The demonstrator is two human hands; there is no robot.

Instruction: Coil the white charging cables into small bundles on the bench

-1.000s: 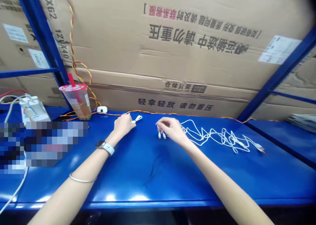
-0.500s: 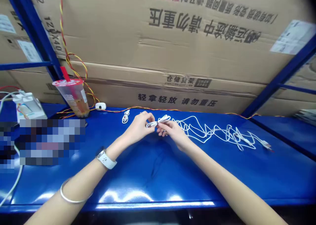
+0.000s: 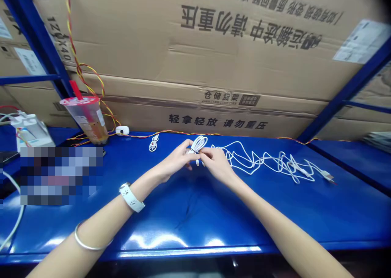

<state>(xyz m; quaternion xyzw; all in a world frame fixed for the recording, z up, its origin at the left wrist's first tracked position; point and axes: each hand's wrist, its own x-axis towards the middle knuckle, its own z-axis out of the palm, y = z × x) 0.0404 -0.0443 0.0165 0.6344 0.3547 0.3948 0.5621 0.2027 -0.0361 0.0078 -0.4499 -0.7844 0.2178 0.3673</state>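
Note:
A long white cable [image 3: 269, 164] lies in loose tangles across the blue table [image 3: 189, 213]. Its near end is folded into a small loop [image 3: 198, 143] that stands up between my two hands. My left hand [image 3: 177, 160] pinches the base of that loop with closed fingers. My right hand [image 3: 215, 164] is closed on the cable right beside it, fingertips touching the left hand's. The cable's far plug [image 3: 328, 175] rests on the table at the right. A small coiled white cable [image 3: 153, 143] lies apart, behind my left hand.
A plastic drink cup [image 3: 88, 119] with a red straw stands at the back left beside a small white device [image 3: 122, 130]. Red-yellow twisted wire [image 3: 88, 70] runs along the cardboard boxes [image 3: 214, 58] behind the table. White adapters [image 3: 29, 129] sit far left.
My left hand set down the small coiled cable and came right to meet my right hand. Both hands now fold the long cable's end into a loop raised above the table.

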